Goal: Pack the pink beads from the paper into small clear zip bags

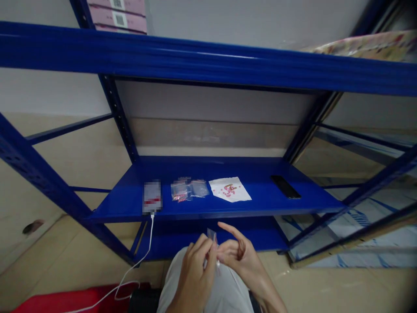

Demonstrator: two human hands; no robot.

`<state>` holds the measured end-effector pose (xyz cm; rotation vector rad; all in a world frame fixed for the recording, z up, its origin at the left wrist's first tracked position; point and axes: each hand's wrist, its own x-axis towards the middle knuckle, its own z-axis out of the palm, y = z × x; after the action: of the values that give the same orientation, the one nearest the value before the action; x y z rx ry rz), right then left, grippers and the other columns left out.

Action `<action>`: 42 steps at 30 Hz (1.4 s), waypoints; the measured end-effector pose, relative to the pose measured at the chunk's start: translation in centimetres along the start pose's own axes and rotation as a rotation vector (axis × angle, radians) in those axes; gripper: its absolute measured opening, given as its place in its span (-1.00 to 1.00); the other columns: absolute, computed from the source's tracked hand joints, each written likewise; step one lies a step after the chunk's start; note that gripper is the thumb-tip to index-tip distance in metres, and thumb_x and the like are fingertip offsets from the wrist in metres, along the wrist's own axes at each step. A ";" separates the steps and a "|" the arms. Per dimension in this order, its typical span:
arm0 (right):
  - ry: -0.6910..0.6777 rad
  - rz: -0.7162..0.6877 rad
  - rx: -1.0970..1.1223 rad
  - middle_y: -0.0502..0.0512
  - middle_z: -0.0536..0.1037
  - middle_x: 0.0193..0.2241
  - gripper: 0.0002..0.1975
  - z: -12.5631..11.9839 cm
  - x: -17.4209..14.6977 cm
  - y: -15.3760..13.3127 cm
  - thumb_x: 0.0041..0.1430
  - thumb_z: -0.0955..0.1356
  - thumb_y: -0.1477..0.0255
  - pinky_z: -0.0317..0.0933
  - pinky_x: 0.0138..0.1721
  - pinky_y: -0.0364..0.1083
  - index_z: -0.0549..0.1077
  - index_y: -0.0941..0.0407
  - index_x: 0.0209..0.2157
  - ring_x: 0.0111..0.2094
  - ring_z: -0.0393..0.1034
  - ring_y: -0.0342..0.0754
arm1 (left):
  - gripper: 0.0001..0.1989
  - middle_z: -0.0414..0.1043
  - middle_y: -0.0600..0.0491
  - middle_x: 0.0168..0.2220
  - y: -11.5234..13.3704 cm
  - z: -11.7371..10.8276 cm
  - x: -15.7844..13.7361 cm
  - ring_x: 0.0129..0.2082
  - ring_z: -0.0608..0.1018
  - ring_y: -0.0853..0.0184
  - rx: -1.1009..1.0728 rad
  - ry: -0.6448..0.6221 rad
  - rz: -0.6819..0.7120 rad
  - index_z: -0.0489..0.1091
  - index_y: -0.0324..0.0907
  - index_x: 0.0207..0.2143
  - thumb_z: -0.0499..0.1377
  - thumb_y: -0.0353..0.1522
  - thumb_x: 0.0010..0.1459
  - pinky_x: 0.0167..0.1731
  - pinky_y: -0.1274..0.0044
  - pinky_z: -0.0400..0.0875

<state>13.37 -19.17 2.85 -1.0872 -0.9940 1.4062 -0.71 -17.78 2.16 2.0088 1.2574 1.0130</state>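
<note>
Above my lap, my left hand (198, 261) is closed on a small clear plastic zip bag (211, 234), whose top sticks up past the fingers. My right hand (240, 253) meets it from the other side, thumb and bent fingers pinched at the bag's edge, index finger stretched out. My fingers hide most of the bag and whatever is inside. On the blue shelf ahead lies a white sheet of paper (239, 193) with several small pink pieces (228, 191) and a few brownish ones. Left of it are several clear zip bags (180, 190), some holding pink pieces.
A dark phone (286, 187) lies on the shelf's right side. At the left, a blurred-out device (152, 198) has a white cable (150, 243) hanging down to the floor. A blue beam (208, 56) crosses above. Something red (65, 300) lies at lower left.
</note>
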 end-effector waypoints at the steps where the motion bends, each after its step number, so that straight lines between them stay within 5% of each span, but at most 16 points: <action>1: 0.002 0.002 -0.005 0.03 0.55 -0.48 -0.32 -0.3 0.5 0.1 -0.16 0.49 0.38 0.31 -0.38 -0.15 0.26 0.12 0.04 -0.47 0.45 -0.13 | -0.73 0.35 0.09 -0.47 -0.2 0.1 0.4 -0.42 0.43 0.38 0.026 0.004 0.011 0.30 -0.14 -0.48 -0.09 -0.34 0.23 -0.34 0.57 0.28; 8: 0.271 -0.150 -0.107 -0.02 0.51 -0.58 -0.39 -1.5 4.3 1.5 -0.18 0.48 0.33 0.22 -0.59 -0.25 0.29 0.13 -0.05 -0.57 0.37 -0.17 | -0.76 0.38 0.13 -0.46 -1.1 1.1 4.5 -0.45 0.45 0.40 0.268 -0.058 0.127 0.30 -0.12 -0.45 -0.09 -0.46 0.19 -0.40 0.57 0.23; 15: 0.441 -0.246 -0.308 0.06 0.54 -0.53 -0.59 -1.9 5.9 1.0 -0.12 0.44 0.38 0.36 -0.43 -0.15 0.33 0.15 -0.20 -0.50 0.44 -0.09 | -0.84 0.37 0.09 -0.46 -2.1 3.0 8.0 -0.43 0.40 0.33 0.534 0.039 0.314 0.29 -0.16 -0.51 -0.01 -0.49 0.09 -0.38 0.49 0.15; 23: 0.572 -0.266 -0.403 0.00 0.50 -0.58 -0.75 -3.5 5.8 1.1 -0.15 0.44 0.41 0.36 -0.43 -0.15 0.30 0.11 -0.44 -0.53 0.43 -0.11 | -0.85 0.23 0.13 -0.50 -2.2 2.9 8.1 -0.49 0.33 0.42 0.517 0.081 0.259 0.25 -0.17 -0.58 0.06 -0.53 -0.01 -0.44 0.52 0.11; 31: 0.316 -0.219 -0.372 -0.04 0.40 -0.53 -0.54 -2.1 4.8 0.3 -0.11 0.42 0.40 0.30 -0.59 -0.24 0.30 0.09 -0.12 -0.47 0.38 -0.12 | -0.87 0.28 0.11 -0.39 -1.6 1.2 6.4 -0.41 0.38 0.40 0.399 -0.057 0.170 0.28 -0.14 -0.47 0.01 -0.47 0.10 -0.36 0.54 0.22; 42: 0.389 -0.179 -0.573 0.01 0.46 -0.39 -0.63 -1.3 4.2 0.9 -0.22 0.41 0.50 0.21 -0.66 -0.26 0.33 0.08 -0.27 -0.50 0.43 -0.11 | -0.83 0.29 0.10 -0.44 -2.1 -0.9 4.2 -0.44 0.35 0.38 0.479 0.020 0.184 0.21 -0.18 -0.64 0.05 -0.53 -0.05 -0.39 0.48 0.17</action>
<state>14.30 -15.12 1.21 -1.5720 -1.1972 0.7309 -1.29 -13.04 2.33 2.5205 1.4505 0.8717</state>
